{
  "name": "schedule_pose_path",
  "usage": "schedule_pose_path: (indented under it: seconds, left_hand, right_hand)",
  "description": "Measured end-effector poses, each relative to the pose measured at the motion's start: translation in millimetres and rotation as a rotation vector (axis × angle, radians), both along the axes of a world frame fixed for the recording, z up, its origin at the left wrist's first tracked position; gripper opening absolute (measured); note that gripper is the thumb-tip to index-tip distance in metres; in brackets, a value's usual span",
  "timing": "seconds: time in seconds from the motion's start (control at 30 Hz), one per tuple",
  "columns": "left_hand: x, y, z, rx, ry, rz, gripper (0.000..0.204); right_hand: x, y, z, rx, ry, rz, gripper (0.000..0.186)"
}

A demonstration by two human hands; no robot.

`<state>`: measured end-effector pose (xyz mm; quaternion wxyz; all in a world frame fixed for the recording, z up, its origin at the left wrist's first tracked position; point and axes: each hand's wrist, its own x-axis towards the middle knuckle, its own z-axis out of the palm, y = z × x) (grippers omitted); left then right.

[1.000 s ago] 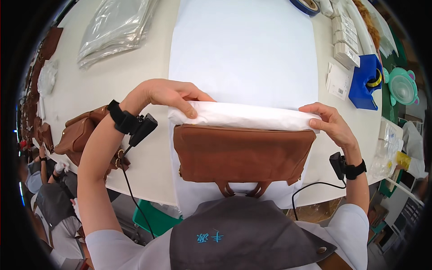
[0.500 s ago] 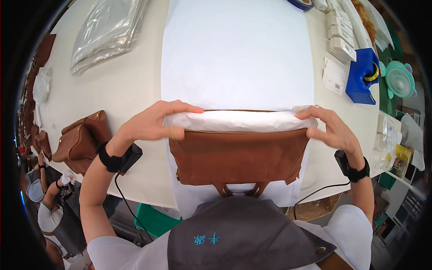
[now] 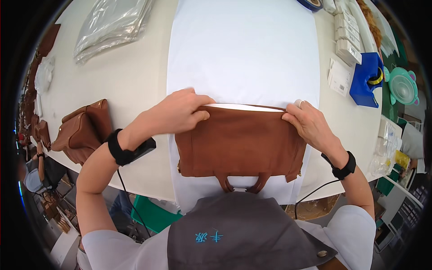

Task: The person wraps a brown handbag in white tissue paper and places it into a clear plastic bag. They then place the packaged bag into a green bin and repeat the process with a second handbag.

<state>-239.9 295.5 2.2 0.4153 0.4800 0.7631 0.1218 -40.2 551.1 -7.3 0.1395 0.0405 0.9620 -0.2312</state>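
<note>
Where the handles (image 3: 223, 182) lie: over the near edge of the bench (image 3: 135, 90), pointing back toward the dark apron (image 3: 252, 225).
Brown bag (image 3: 238, 146): just past the handles, lying on the white sheet (image 3: 243, 49), between the two hands, with its mouth turned away from the person.
Left hand (image 3: 177, 114): at the left end of the mouth; its grip is drawn nearly together on the rim, thumb on the panel facing the person, fingers reaching over to the far side.
Right hand (image 3: 310, 126): at the right end of the mouth; its grip is likewise a narrow pinch on the rim, with a ring on one finger.
White filling (image 3: 245, 107): inside the bag, showing as a thin strip along the mouth between the hands; what it is made of cannot be told.
Done so far: the filling seems to be almost wholly in, judging by how little of it shows.
Left to do: the mouth is not yet closed, so drawing its two edges together looks like the part remaining; any fastener there is too small to make out.
Left of the bench: another bag (image 3: 83, 135), also brown, well apart from the held one.
Right of the bench: a blue tape dispenser (image 3: 365, 87), with white cards (image 3: 338, 78) just beside it.
Farther off: a pile of clear plastic sleeves (image 3: 114, 31) on the left, bundled white packets (image 3: 347, 38) on the right, and a blue tape roll (image 3: 311, 4) at the top edge.
</note>
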Motion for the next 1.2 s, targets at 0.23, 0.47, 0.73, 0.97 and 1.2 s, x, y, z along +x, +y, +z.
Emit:
schedule_pose_path:
  seconds: [0.23, 0.47, 0.73, 0.97, 1.2]
  left_hand:
    - [44.9, 10.3, -26.4, 0.309, 0.460, 0.025, 0.028]
    - [31.0, 25.3, -46.3, 0.203, 0.224, 0.140, 0.036]
    - [-24.0, 61.9, -27.3, 0.448, 0.438, 0.162, 0.042]
    - [-48.3, 77.2, -45.9, 0.185, 0.318, 0.195, 0.041]
    - [-11.8, 59.4, -38.6, 0.355, 0.749, -0.411, 0.052]
  right_hand:
    - [4.9, -26.9, -20.6, 0.223, 0.283, -0.122, 0.023]
    - [-3.7, -14.4, -48.5, 0.109, 0.220, -0.266, 0.024]
    - [-52.7, 13.7, -43.8, 0.134, 0.520, -0.322, 0.026]
    - [-90.6, 39.9, -56.7, 0.114, 0.185, -0.332, 0.037]
    - [-88.4, 38.7, -51.9, 0.127, 0.145, -0.349, 0.039]
